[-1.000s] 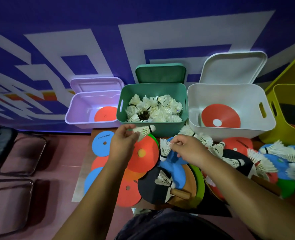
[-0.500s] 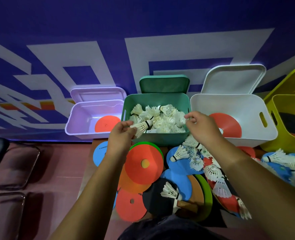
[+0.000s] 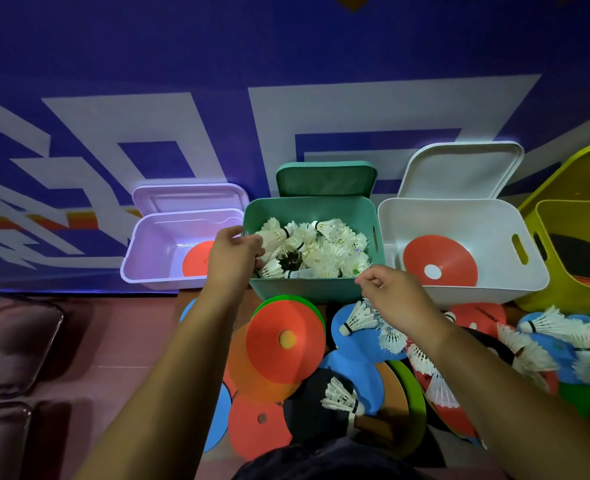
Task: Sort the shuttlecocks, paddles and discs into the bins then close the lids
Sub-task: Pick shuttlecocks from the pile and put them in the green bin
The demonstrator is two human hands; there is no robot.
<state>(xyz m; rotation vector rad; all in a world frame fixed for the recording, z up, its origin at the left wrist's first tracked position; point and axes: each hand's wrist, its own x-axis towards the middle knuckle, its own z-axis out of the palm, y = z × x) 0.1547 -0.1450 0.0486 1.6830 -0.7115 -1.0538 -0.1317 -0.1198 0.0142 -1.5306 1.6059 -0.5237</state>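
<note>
Where left hand [image 3: 235, 251] hovers, shuttlecocks [image 3: 321, 249] just beside.

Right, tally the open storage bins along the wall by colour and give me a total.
Lilac plastic bin: 1
Green plastic bin: 1
White plastic bin: 1
Yellow plastic bin: 1
Total: 4

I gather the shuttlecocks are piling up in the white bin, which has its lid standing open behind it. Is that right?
Not quite. The head view shows the shuttlecocks piled in the green bin, not the white bin, which holds only a red disc. The green bin's lid does stand open behind it.
</note>
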